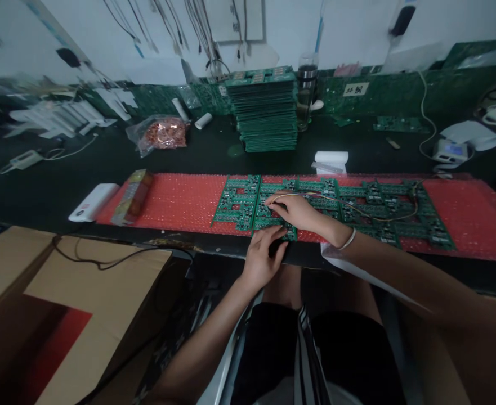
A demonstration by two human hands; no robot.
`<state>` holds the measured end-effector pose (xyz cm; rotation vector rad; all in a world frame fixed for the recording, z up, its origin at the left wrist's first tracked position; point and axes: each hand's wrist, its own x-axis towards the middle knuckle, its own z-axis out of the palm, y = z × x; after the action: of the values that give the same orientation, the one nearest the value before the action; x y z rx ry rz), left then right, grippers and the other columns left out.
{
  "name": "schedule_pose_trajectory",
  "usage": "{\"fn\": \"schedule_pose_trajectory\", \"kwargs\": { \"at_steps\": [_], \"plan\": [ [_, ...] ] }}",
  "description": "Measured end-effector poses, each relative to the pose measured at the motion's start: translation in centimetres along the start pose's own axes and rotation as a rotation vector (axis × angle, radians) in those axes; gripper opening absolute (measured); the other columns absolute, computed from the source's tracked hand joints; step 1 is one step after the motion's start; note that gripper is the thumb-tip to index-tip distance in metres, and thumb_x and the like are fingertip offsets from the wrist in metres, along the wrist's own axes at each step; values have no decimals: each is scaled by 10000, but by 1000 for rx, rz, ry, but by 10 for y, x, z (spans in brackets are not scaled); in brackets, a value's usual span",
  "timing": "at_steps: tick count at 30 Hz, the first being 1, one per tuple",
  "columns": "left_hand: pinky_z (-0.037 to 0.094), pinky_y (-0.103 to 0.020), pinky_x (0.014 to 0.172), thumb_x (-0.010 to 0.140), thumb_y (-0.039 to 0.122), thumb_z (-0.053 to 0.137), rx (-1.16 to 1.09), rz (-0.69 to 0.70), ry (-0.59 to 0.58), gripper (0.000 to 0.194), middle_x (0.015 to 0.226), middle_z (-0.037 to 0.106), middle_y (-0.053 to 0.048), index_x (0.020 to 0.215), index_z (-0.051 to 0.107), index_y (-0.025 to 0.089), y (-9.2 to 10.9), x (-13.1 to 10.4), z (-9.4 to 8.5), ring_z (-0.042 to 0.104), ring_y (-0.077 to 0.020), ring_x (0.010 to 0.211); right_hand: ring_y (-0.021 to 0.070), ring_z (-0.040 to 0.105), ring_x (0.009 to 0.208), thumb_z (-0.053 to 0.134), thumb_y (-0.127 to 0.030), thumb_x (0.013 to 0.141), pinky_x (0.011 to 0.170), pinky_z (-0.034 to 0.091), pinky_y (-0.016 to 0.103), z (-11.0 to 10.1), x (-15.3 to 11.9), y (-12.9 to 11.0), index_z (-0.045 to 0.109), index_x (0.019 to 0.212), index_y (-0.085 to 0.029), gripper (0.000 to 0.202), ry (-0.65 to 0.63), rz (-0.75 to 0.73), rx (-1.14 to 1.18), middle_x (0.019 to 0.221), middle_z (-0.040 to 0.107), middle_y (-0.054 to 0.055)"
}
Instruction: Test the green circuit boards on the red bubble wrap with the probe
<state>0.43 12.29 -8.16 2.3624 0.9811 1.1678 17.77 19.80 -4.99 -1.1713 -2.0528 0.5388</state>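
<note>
Pale wall (pixel 357 34), dark workbench (pixel 205 160), dim light

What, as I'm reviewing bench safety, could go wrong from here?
The thin wires trailing from the right hand across the green circuit boards might snag on components. The left hand, at the boards' near edge, could nudge them along the red bubble wrap. The tall circuit board stack beyond could topple if bumped.
</note>
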Motion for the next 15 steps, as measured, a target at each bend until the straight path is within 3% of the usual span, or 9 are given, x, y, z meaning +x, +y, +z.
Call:
{"fn": "schedule_pose_trajectory", "kwargs": {
  "at_steps": [4, 8, 10, 15],
  "plan": [
    [509, -406, 976, 935, 260, 605, -123, -171, 79, 352, 1054, 743, -68, 1266, 490, 224, -4, 9, -16, 685, -204, 1046, 183, 658, 1073, 538, -133, 940, 991, 498, 373, 1, 4, 2, 728, 991, -208, 211, -22, -62, -61, 1064, 738, 52],
    [538, -335, 910, 935, 320, 581, -201, -304, 228, 209, 993, 719, -62, 1103, 569, 197, -33, 42, -38, 690, -175, 966, 199, 661, 1054, 554, -142, 926, 983, 500, 394, 4, 5, 3, 718, 975, -210, 185, -47, -95, -62, 1086, 732, 57],
    [550, -313, 851, 917, 320, 585, -211, -308, 172, 143, 961, 710, -62, 965, 619, 189, -54, 64, -46, 685, -176, 921, 206, 673, 986, 600, -189, 910, 929, 527, 394, 7, 3, 3, 703, 947, -210, 112, 32, -27, -55, 1067, 727, 63],
    [526, -361, 879, 845, 186, 593, -109, -142, -166, 93, 903, 715, -58, 789, 667, 193, -91, 110, -46, 668, -205, 913, 224, 655, 918, 643, -273, 887, 855, 547, 395, 14, -4, 5, 667, 897, -203, 75, 191, 25, -71, 905, 692, 67]
  ]
}}
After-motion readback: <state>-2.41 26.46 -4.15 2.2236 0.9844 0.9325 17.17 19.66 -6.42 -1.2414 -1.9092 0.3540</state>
